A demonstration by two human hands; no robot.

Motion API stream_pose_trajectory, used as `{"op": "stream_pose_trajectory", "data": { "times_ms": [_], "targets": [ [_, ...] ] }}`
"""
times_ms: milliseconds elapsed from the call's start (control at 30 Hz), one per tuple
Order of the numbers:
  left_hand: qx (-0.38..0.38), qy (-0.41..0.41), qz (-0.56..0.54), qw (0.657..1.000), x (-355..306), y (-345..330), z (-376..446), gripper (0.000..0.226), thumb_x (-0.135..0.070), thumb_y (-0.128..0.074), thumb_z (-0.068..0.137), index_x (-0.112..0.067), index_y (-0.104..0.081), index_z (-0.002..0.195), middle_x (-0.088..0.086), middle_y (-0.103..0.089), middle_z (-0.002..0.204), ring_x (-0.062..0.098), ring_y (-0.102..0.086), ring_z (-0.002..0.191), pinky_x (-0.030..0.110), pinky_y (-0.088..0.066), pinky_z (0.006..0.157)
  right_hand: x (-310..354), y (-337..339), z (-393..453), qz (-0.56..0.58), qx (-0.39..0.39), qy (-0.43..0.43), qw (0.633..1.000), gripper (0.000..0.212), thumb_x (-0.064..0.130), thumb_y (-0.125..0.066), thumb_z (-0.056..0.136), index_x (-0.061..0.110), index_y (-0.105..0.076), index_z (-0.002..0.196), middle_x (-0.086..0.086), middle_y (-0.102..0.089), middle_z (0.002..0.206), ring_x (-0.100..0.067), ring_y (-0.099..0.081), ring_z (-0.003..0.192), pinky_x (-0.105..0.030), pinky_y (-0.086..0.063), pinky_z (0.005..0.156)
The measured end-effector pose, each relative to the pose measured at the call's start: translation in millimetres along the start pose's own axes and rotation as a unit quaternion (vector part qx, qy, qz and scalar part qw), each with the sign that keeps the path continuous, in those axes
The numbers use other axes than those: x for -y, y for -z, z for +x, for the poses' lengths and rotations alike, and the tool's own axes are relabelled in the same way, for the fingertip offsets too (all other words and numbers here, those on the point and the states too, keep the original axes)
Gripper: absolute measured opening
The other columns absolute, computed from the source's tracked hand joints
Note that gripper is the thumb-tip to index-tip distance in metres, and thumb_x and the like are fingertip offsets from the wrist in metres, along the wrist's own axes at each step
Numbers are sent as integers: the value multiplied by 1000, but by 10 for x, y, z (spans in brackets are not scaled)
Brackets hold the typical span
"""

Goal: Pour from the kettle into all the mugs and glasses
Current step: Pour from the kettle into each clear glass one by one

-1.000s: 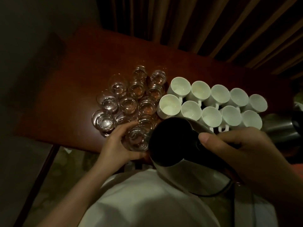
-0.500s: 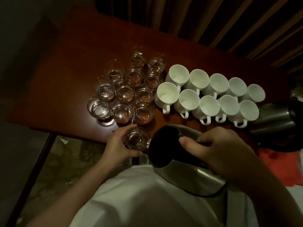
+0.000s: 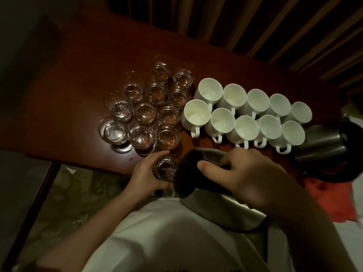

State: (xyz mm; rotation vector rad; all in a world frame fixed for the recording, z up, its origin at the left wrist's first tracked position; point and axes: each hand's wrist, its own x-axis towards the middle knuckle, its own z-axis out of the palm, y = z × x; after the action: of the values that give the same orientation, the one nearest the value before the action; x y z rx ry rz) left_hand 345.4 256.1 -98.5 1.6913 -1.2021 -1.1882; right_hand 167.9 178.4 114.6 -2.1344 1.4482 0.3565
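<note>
The glass (image 3: pixel 165 169) has come off the cluster toward the tabletop (image 3: pixel 82 122) edge, left hand (image 3: pixel 146 172) fingers curled around it. At its 3 o'clock, the kettle (image 3: pixel 198 173), gripped by the right hand (image 3: pixel 249 177), tips toward it; pouring looks imminent.

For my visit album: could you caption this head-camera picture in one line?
Left hand holds a glass at the table edge; right hand tilts the kettle beside it, white mugs behind.

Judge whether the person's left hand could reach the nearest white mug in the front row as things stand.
Probably not right away: the left hand grips a glass, and the kettle held by the right hand lies between it and that mug.
</note>
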Motion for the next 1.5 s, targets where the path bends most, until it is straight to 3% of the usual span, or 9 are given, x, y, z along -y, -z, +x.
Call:
{"op": "stream_pose_trajectory", "data": {
  "times_ms": [267, 500, 667, 900, 1067, 1300, 1500],
  "targets": [
    [1, 25, -31, 999, 76, -30, 24, 93, -17, -94, 46, -27, -56, 130, -4, -60, 129, 14, -58, 120, 45, -48, 102, 22, -32, 37, 4, 15, -14, 1000, 59, 68, -32, 80, 17, -44, 54, 1, -44, 49, -8, -39, 45, -27, -37, 50],
    [1, 40, -56, 998, 144, -33, 32, 92, -7, -94, 50, -26, -54, 130, -5, -61, 126, 10, -57, 119, 43, -47, 103, 21, -57, 61, 20, 40, -31, 999, 58, 68, -35, 77, 16, -44, 52, 2, -43, 47, -8, -39, 44, -26, -36, 49],
    [7, 52, -76, 996, 228, -24, 40, 92, -11, -93, 50, -39, -52, 127, -6, -61, 127, 11, -56, 121, 44, -48, 102, 61, -60, 63, 19, 56, -38, 998, 57, 65, -35, 82, 16, -45, 55, 1, -44, 50, -8, -39, 46, -26, -38, 51],
    [10, 42, -81, 996, 260, -34, 45, 90, -4, -92, 52, -35, -52, 126, -10, -60, 126, 5, -56, 119, 38, -48, 102, 64, -66, 82, 16, 65, -39, 997, 57, 68, -34, 77, 17, -44, 53, 3, -43, 49, -7, -38, 45, -24, -34, 49],
    [22, 44, -64, 997, 289, -16, 65, 91, -9, -93, 51, -39, -51, 125, -11, -59, 126, 5, -55, 119, 38, -47, 103, 54, -92, 105, 19, 81, -49, 995, 57, 67, -36, 80, 18, -46, 53, 3, -45, 49, -8, -41, 45, -27, -40, 51],
    [27, 45, -59, 997, 313, -8, 71, 89, -11, -93, 52, -41, -51, 125, -14, -59, 125, 4, -55, 119, 39, -48, 102, 70, -59, 163, 5, 123, -71, 990, 56, 64, -34, 88, 18, -45, 58, 1, -49, 56, -17, -49, 56, -39, -51, 69],
    [33, 46, -70, 996, 316, -10, 70, 89, -31, -90, 48, -43, -49, 127, -13, -58, 127, 8, -55, 121, 44, -47, 102, 156, -50, 225, -24, 154, -74, 985, 57, 61, -32, 91, 17, -43, 58, 0, -47, 56, -13, -43, 50, -36, -48, 64]
  ]
}}
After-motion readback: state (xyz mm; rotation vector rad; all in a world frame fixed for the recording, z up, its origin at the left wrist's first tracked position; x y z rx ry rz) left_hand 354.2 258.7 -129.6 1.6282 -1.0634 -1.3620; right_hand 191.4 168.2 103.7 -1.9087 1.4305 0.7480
